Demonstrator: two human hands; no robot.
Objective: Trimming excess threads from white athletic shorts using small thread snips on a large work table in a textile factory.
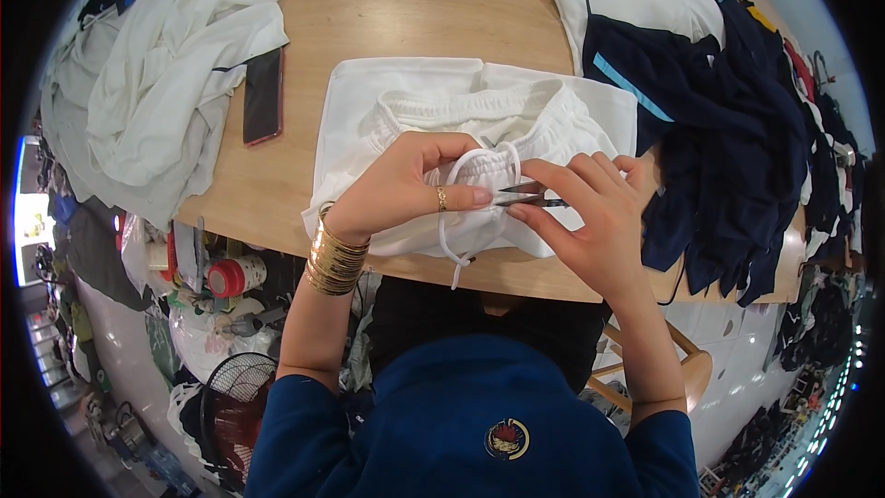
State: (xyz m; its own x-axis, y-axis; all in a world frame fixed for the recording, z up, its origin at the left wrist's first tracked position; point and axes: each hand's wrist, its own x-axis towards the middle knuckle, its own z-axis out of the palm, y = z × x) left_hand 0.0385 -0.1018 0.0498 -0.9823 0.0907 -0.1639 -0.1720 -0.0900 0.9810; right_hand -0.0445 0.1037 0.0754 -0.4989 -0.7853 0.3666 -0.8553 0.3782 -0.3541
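white drawstring pants [590, 134] lie at the counter's [396, 9] near edge; the left hand [419, 175] pinches their gathered waistband [533, 140], the right hand [585, 198] grips thread snips [535, 201], blades parted.

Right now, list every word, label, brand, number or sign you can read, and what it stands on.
None can be read.
Round emblem on the blue shirt: any lettering is too small to read.
Red-and-white container: markings too small and blurred.
Phone: dark screen, no text visible.
White drawstring garment: no lettering visible.
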